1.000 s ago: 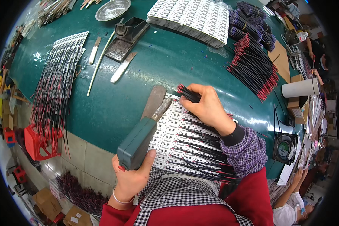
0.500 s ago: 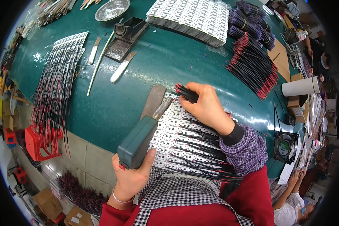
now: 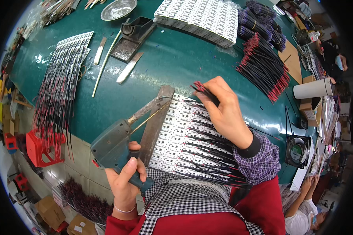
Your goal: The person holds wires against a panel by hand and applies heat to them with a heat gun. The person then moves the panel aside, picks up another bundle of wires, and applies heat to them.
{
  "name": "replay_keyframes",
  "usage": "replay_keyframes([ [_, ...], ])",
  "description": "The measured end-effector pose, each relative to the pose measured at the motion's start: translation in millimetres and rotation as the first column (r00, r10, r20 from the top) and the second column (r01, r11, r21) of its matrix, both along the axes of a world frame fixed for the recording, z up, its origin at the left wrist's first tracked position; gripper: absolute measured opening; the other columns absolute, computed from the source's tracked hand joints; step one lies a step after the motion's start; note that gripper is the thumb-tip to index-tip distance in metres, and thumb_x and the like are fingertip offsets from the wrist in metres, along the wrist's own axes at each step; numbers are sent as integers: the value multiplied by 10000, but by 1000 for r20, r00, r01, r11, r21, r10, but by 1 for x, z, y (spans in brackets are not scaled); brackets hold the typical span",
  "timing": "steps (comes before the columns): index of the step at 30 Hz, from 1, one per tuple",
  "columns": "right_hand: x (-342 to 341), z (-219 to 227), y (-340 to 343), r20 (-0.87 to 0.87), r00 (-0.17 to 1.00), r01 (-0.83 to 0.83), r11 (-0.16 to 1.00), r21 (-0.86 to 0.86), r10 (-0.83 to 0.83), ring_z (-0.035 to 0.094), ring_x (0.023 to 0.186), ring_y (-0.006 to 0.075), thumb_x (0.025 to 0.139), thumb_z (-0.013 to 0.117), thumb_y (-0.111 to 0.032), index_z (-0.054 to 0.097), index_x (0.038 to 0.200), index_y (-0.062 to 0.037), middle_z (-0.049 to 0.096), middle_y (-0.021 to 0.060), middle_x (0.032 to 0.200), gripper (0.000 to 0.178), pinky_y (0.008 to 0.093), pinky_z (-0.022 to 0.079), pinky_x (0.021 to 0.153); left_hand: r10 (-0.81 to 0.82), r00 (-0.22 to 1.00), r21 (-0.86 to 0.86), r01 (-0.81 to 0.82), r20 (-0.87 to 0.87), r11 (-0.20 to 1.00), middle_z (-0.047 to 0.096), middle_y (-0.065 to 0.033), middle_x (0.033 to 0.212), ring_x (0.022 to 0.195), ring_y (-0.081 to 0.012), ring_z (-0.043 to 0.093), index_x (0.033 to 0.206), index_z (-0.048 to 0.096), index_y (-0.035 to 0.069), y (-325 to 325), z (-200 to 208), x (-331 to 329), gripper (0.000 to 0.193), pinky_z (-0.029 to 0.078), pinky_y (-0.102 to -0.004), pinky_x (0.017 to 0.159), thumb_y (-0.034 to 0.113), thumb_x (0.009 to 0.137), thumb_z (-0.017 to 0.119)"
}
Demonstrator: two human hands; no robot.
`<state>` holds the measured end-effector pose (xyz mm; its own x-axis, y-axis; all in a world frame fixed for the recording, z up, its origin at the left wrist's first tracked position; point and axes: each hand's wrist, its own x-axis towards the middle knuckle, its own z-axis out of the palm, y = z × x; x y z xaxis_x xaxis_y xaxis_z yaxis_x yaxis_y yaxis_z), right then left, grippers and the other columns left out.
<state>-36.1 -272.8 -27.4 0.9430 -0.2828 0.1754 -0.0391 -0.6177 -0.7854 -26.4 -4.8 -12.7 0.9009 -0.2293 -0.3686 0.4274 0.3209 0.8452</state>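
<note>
1. Left hand (image 3: 125,178): fingers wrapped around the handle of a soldering gun (image 3: 111,143); its metal barrel reaches over the upper end of a flat bar (image 3: 148,143) lying along the panel's left edge.
2. Right hand (image 3: 229,113): thumb and fingers pinched together on a bundle of red-tipped black wires (image 3: 199,86), above the panel's far edge.
3. Circuit-board panel (image 3: 170,133), white: on the green table (image 3: 106,102), in front of the person's body, between the hands.
4. Done, as judged from view: attached-looking wires (image 3: 208,150) lie in rows across the panel's right part, from near edge to far edge. Whether each joint is soldered cannot be told.
5. Left, as judged from view: the panel's left part shows no wires; the held bundle is unplaced; a loose wire pile (image 3: 262,70) lies at the upper right.
6. Wired panel (image 3: 72,53), at left: wires hang over the table edge; apparently complete.
7. Panel stack (image 3: 198,19), far side: top sheet shows no wires.
</note>
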Motion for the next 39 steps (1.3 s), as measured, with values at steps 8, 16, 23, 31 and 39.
replay_keyframes([
  [8, -2, -11, 13, -37, 999, -14, 999, 40, 16, 632, 766, 385, 726, 655, 44, 621, 899, 33, 639, 194, 840, 177, 427, 482, 678, -96, 984, 204, 64, 150, 977, 630, -197, 1121, 584, -131, 564, 1308, 490, -46, 3, 1, -9, 484, 457, -243, 470, 21, 853, 640],
  [16, 0, -17, 15, -159, 987, -22, 998, -67, 11, 628, 768, 392, 745, 672, -30, 625, 862, 27, 634, 179, 831, 139, 451, 489, 683, -193, 967, 368, 120, 168, 922, 701, -96, 1020, 776, -125, 646, 1133, 649, -44, 2, -8, -13, 316, 512, -265, 652, -1, 837, 750],
  [23, -1, -17, 14, -145, 989, -41, 995, -90, 28, 625, 770, 392, 740, 671, -30, 615, 843, 28, 630, 180, 826, 130, 454, 486, 686, -321, 912, 408, 200, 255, 891, 651, -77, 903, 588, -85, 545, 1105, 619, -37, 5, -20, -14, 237, 430, -237, 506, -39, 877, 685],
  [31, -1, -18, 15, -153, 988, -36, 995, -95, 21, 627, 780, 394, 730, 684, -29, 619, 848, 36, 632, 186, 830, 149, 454, 487, 694, -301, 944, 448, 212, 137, 869, 708, -68, 885, 746, -105, 633, 1005, 674, -50, -1, -11, -13, 205, 505, -260, 665, 37, 840, 759],
  [39, -1, -17, 14, -166, 986, -32, 996, -88, 17, 632, 789, 397, 732, 692, -32, 623, 853, 36, 639, 187, 847, 155, 458, 488, 699, -293, 932, 459, 169, 214, 872, 675, -79, 864, 669, -119, 606, 1019, 646, -45, 5, -19, -16, 205, 475, -255, 584, 19, 849, 742],
])
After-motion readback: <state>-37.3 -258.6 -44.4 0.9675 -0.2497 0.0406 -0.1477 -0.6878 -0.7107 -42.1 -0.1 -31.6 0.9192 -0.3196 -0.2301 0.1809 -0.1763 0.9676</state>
